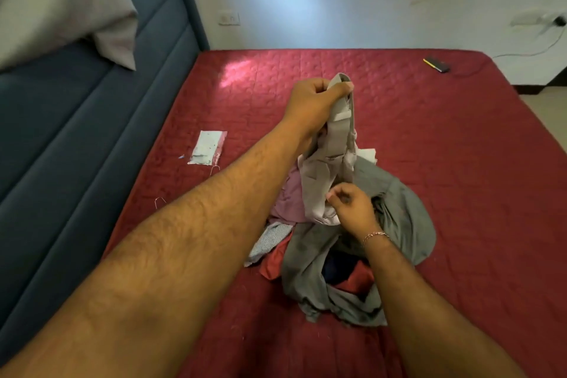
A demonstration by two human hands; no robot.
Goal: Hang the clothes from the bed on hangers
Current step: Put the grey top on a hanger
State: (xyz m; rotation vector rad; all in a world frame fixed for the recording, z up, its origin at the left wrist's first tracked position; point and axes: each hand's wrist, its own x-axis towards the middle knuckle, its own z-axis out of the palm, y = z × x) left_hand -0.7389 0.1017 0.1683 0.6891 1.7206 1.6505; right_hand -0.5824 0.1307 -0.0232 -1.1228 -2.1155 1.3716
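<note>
Head view, looking down over a bed point(429, 163) with a quilted maroon cover. Left hand point(313, 101) raised above the clothes pile point(352, 255), fingers curled tight around the top band of a beige garment point(331, 163), which hangs from the fist with its lower end still touching the heap. Garment type unclear; the stiff band and the label inside it suggest a collar or a waistband. Right hand point(352, 209) lower, at the garment's hanging edge, thumb and fingertips drawn together; it seems to pinch the cloth, though the contact itself is partly hidden. Bracelet on that wrist. Pile sits mid-bed, near the person: a large grey garment point(405, 218) on top, with pink, checked, red and dark navy pieces showing beneath. Left of the pile, two thin wire hooks point(214, 168) poke up from the cover, apparently hanger tops, bodies not visible. Near them, a flat plastic packet point(208, 148). Far right corner of the bed holds a dark slim object with a yellow stripe point(437, 64). Blue padded headboard point(92, 132) and a pale pillow point(61, 3) to the left. Judged step: first item is being drawn free of the heap and sorted out, no hanger in hand yet. Next move likely calls for shaking the garment clear, finding its shoulders or waist, then freeing one hand to fetch a hanger from the left.
</note>
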